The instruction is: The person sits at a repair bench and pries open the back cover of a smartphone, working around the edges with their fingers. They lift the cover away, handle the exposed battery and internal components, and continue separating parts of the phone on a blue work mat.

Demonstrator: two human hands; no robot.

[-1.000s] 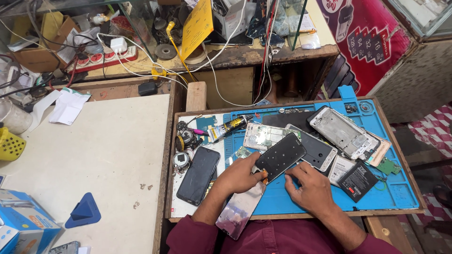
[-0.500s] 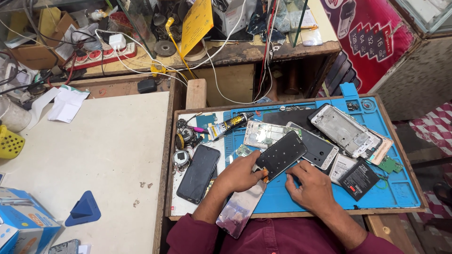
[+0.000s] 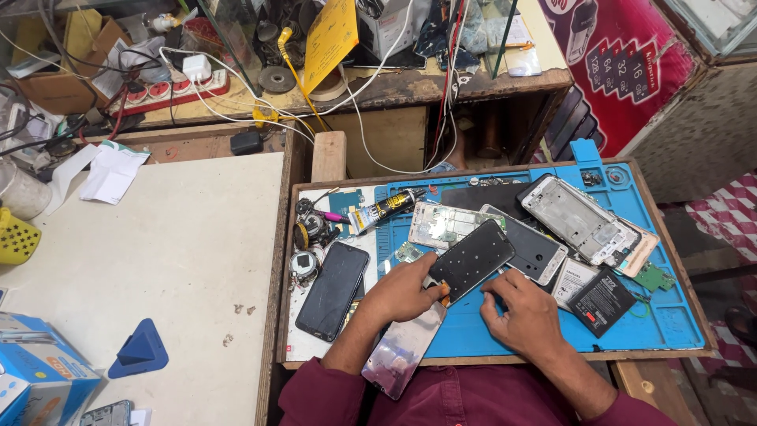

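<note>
Black phone screen (image 3: 471, 259) in left hand (image 3: 402, 290) fingers, lower edge hidden; right hand (image 3: 522, 314) fingers curled, grip unclear.

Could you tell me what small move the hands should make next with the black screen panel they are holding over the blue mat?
Probably ease the black screen panel down flat onto a bare part of the blue mat. The left hand grips its lower corner and the right hand rests just beneath it, while the panel sits tilted across an open phone frame and another phone body, so it looks unsteady there.
</note>
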